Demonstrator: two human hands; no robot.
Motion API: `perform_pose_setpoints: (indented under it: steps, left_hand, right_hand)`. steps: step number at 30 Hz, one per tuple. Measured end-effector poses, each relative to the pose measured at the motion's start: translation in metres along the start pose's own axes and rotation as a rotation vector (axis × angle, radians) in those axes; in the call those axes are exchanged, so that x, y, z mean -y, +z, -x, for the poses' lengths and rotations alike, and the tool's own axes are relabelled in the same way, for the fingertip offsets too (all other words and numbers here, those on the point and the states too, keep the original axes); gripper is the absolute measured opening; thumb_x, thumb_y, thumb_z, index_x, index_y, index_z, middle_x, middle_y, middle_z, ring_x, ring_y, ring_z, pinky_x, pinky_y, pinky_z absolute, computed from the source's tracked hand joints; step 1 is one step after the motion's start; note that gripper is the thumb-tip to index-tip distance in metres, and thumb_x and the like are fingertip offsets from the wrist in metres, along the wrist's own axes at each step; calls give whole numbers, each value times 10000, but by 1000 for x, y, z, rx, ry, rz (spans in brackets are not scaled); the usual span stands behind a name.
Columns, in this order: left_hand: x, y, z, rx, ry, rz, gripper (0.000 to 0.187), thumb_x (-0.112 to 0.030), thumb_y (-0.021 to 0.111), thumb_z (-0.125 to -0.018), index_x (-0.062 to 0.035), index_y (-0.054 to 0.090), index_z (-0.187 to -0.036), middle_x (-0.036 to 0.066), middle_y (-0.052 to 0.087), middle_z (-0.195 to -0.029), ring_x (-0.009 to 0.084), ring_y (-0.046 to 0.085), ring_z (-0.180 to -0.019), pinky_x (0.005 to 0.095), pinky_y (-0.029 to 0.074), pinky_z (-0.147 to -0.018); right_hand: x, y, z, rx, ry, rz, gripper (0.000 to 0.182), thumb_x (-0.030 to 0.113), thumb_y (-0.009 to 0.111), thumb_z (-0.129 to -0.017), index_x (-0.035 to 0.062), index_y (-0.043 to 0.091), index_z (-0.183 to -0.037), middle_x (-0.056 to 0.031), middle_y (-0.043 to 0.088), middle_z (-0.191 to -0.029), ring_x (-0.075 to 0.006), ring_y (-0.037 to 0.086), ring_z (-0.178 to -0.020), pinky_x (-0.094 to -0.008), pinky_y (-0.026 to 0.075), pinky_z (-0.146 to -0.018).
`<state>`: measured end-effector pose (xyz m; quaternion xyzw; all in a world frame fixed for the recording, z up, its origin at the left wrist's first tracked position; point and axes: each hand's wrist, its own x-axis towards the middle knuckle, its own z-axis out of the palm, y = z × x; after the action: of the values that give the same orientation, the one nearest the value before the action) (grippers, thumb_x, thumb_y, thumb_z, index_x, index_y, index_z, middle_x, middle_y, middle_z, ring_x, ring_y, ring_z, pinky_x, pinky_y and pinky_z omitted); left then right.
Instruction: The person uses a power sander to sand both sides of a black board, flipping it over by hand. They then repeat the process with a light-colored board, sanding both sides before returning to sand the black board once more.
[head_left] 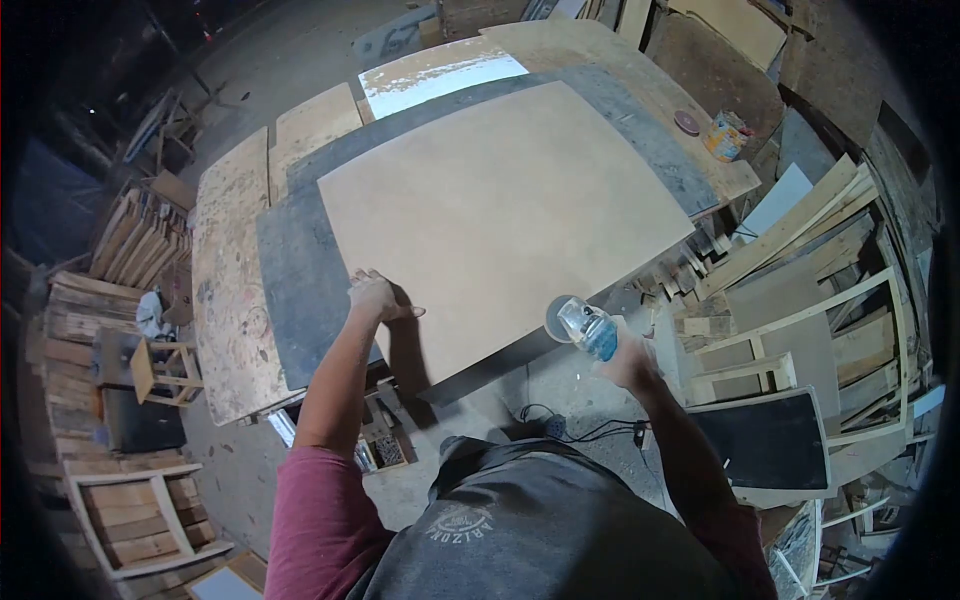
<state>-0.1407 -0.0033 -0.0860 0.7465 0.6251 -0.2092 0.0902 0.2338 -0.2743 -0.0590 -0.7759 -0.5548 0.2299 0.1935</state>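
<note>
A large pale wooden panel (500,210) lies on a dark sheet (290,270) on top of the worktable. My left hand (376,297) rests on the panel near its left front edge, fingers spread and holding nothing. In my right hand (632,360) is an angle grinder (592,328) with a blue body, a silver head and a round disc. The fingers wrap round its body, and the disc overlaps the panel's front edge in this view.
A paint-smeared can (727,136) and a reddish round disc (687,122) sit at the table's back right. Black cables (600,430) run over the floor. Boards (800,230) and a wooden frame (895,340) crowd the right; a small wooden stool (165,372) stands left.
</note>
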Motion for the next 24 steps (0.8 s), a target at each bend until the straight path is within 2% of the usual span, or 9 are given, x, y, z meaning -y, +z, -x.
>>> perform_pose_setpoints:
  steps: [5,11,13,19,24]
  left_hand:
    - [-1,8,-5,-42,-39,18,1483,-778,789,-459,211,202,-1395,389,258,-1464,512,261,-1384,506,328,-1115]
    - [-2,4,-7,-15,-17,28,1477,-757,806,-450,230,213,-1375,417,246,-1452,530,245,-1381,495,302,-1132]
    - [-6,-2,-1,-14,-7,23,1453,-737,816,-462,247,235,-1359,429,263,-1437,531,253,-1377,490,278,-1144]
    - [0,10,-10,-21,-12,41,1493,-722,837,-428,246,201,-1370,424,243,-1448,526,225,-1390,485,268,-1153]
    - [-3,7,-10,-1,-20,41,1533,-735,832,-413,243,155,-1380,418,208,-1465,523,179,-1406,471,259,-1161]
  right_hand:
    - [-27,-25,-20,-49,40,38,565,169,746,-641,96,503,-1145,-240,664,-926,-455,627,-923,-528,500,-774]
    - [-95,-41,-48,-125,14,14,562,176,752,-641,93,507,-1140,-230,668,-912,-449,633,-911,-522,497,-775]
    - [-110,-53,-55,-182,-91,33,553,183,754,-640,82,515,-1128,-230,666,-908,-447,632,-907,-518,496,-773]
    - [-146,-73,-72,-146,-12,22,531,188,759,-627,64,537,-1093,-242,656,-923,-442,628,-924,-500,502,-775]
    - [-172,-89,-87,-212,-7,1,534,206,764,-627,48,545,-1087,-241,654,-956,-440,625,-944,-494,506,-782]
